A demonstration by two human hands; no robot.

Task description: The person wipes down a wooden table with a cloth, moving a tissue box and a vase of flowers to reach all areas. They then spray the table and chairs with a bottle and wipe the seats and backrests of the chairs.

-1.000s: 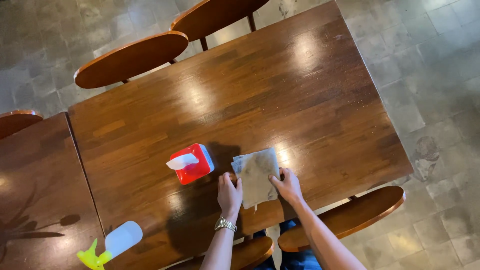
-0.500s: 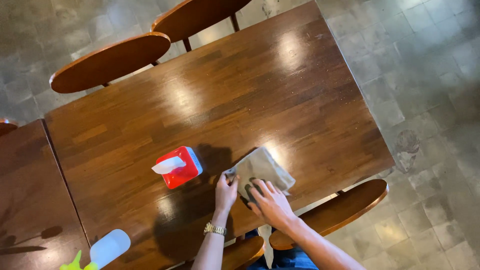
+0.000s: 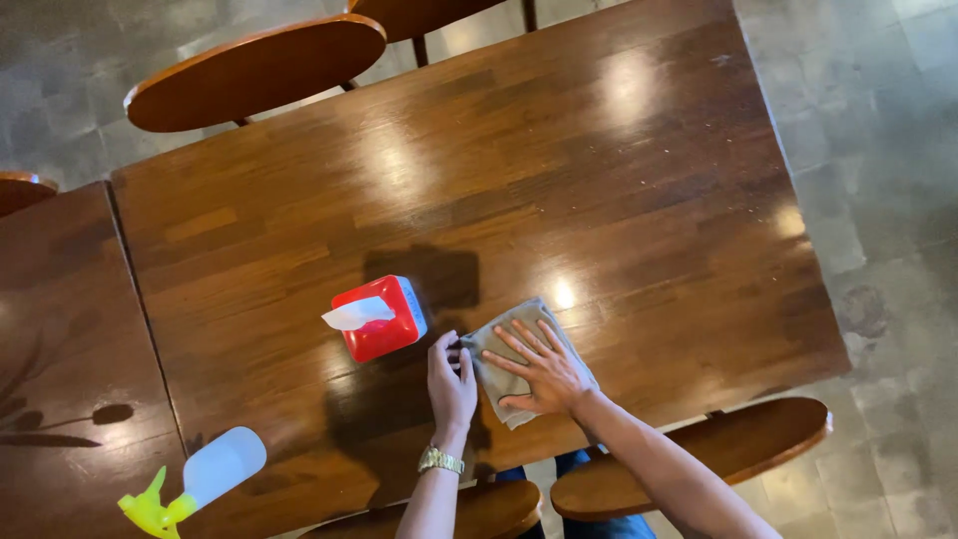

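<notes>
Since the earlier frames, when both hands sat at the near corners of the grey cloth (image 3: 519, 349), the right hand (image 3: 544, 374) has slid onto the middle of it and now lies flat with fingers spread wide, pressing it to the wood. Meanwhile the left hand (image 3: 451, 384), wearing a gold-coloured watch (image 3: 440, 461) at the wrist, rests at the cloth's left edge with its fingers curled, pinching that edge. What was a smoother rectangle earlier now looks a little rumpled and turned at an angle; it is a thin, dull grey-green piece lying close to the table's near edge, just to the right of a red tissue box (image 3: 379, 317) with a white tissue poking from its top. Glossy brown planks make up the wooden table (image 3: 559, 180), which shows bright patches of reflected light. Near the lower left a spray bottle (image 3: 195, 481) with a pale body and yellow-green trigger lies on its side, close to the seam with a second table (image 3: 50, 339). Rounded wooden chairs (image 3: 254, 70) stand on the far side and a similar seat (image 3: 699, 459) on the near one, over a floor of grey stone tiles (image 3: 878, 120).
</notes>
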